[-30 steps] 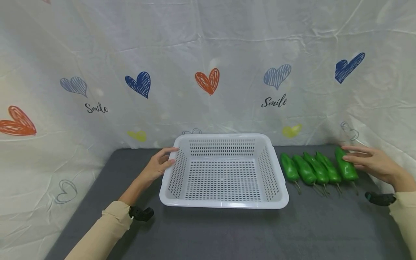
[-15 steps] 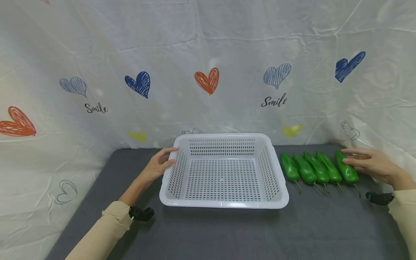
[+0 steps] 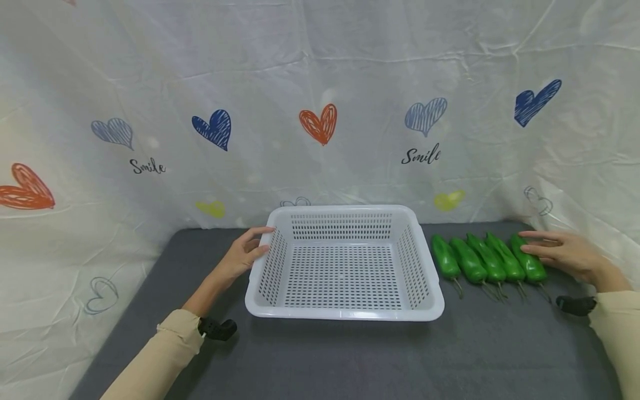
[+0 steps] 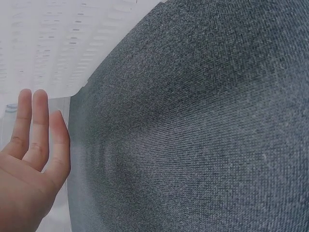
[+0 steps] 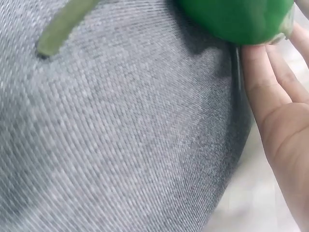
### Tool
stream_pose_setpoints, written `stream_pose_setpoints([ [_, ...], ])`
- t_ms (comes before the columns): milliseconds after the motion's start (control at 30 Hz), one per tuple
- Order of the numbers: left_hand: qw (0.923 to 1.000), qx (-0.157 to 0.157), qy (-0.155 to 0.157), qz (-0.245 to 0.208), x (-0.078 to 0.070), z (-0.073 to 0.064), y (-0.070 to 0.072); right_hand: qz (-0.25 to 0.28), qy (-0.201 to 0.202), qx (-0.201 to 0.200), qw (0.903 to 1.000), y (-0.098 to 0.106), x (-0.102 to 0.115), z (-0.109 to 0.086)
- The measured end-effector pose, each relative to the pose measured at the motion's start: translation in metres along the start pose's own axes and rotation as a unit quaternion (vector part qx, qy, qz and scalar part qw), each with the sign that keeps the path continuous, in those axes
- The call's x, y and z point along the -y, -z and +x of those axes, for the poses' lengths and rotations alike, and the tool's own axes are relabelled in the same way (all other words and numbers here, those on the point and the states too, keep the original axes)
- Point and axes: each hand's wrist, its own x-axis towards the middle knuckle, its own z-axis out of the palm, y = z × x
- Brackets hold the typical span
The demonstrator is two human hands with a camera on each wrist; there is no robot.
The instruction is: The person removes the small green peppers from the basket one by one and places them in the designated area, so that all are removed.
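Note:
A white perforated plastic basket stands mid-table in the head view. My left hand touches its left rim; in the left wrist view, straight fingers reach up to the basket's wall. To the basket's right, several glossy green peppers lie side by side, stems toward me. With relaxed, fairly straight fingers, my right hand touches the rightmost green pepper, which rests on the table close against its neighbour. In the right wrist view, fingers lie along that pepper's side.
Dark grey cloth covers the table. A white curtain printed with hearts hangs along the back edge and at the left. The leftmost pepper lies right beside the basket's right wall.
My right hand has moved left with the rightmost pepper, narrowing the gap to the other peppers. The left hand and basket have stayed in place.

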Motion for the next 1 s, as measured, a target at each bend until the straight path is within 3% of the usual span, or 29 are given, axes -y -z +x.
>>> stream_pose_setpoints([
  [433, 1.0, -0.001, 0.003, -0.002, 0.001, 0.001, -0.001, -0.015, -0.005, -0.026, 0.9995, 0.0, -0.002, 0.0],
  [700, 1.0, -0.002, 0.003, -0.004, 0.0, 0.001, -0.001, -0.051, 0.003, -0.027, 0.9983, -0.001, 0.004, -0.006],
  [1000, 0.9987, 0.012, 0.029, -0.041, -0.003, -0.002, 0.003, -0.114, 0.028, -0.023, 0.9928, -0.005, 0.02, -0.01],
])
